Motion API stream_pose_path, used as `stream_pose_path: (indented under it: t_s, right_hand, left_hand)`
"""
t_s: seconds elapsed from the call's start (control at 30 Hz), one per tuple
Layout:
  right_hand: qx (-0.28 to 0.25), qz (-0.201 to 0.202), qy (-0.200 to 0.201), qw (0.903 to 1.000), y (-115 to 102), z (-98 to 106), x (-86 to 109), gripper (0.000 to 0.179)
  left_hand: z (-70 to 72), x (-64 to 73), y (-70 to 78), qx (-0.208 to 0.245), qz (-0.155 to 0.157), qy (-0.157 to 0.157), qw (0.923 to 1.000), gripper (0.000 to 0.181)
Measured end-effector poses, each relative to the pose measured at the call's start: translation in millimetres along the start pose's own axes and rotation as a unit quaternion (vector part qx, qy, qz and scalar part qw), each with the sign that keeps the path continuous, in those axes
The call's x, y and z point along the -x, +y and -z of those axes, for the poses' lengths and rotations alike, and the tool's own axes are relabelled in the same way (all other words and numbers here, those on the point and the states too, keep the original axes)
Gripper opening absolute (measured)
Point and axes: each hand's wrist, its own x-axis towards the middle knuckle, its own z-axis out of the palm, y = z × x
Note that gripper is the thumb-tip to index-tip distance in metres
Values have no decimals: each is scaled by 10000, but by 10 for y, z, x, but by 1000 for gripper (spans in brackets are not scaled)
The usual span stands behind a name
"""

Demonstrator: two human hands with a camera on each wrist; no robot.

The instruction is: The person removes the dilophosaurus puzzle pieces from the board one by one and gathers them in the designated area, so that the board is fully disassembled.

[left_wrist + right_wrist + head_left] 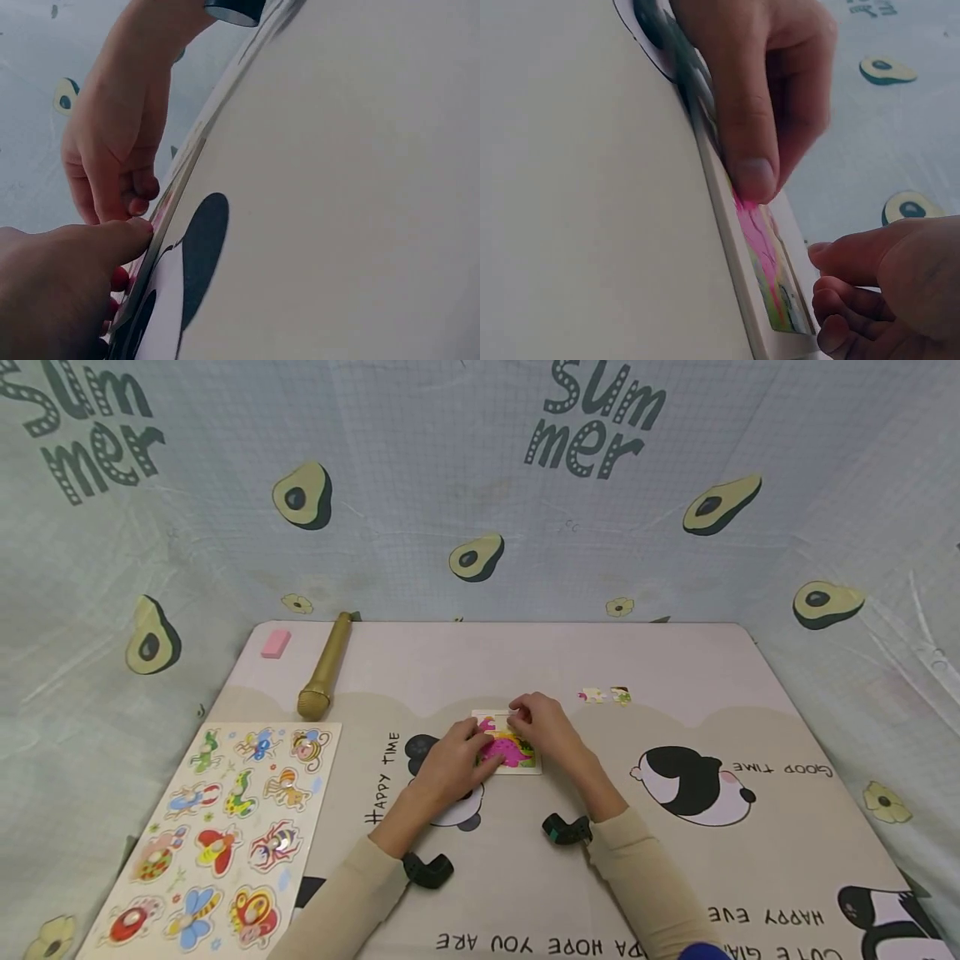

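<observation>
A small dinosaur jigsaw puzzle (512,752) in a pale frame lies on the table, showing a pink dinosaur on yellow and green. My left hand (454,763) rests on its left side, thumb across the pink part and fingers at the upper left. In the right wrist view, the left thumb (751,176) presses close on the pink picture. My right hand (551,731) is at the puzzle's upper right corner, fingers bent and fingertips right at the frame. I cannot tell whether it pinches a piece. Two loose puzzle pieces (606,695) lie beyond the right hand.
An insect picture sheet (253,810) covers the table's left side. Behind it lie a gold microphone (327,668) and a pink block (276,644). The table (510,660) bears printed pandas and lettering; a patterned cloth (405,485) hangs behind and at both sides.
</observation>
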Motion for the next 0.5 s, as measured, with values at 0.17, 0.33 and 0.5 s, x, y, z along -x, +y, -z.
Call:
stream_pose_path:
  t_s: [0.17,0.33,0.5]
  right_hand:
    - [67,168,-51,9998,-54,-59,6,26]
    - [176,228,-43,9996,-65,-85,7,23]
    - [272,311,-83,9991,-61,-119,-11,22]
  left_hand:
    - [31,-10,6,57,200,-40,9998,34]
    - [26,-27,5,119,169,-3,9998,32]
    - [39,-11,-3,139,95,82,9998,28]
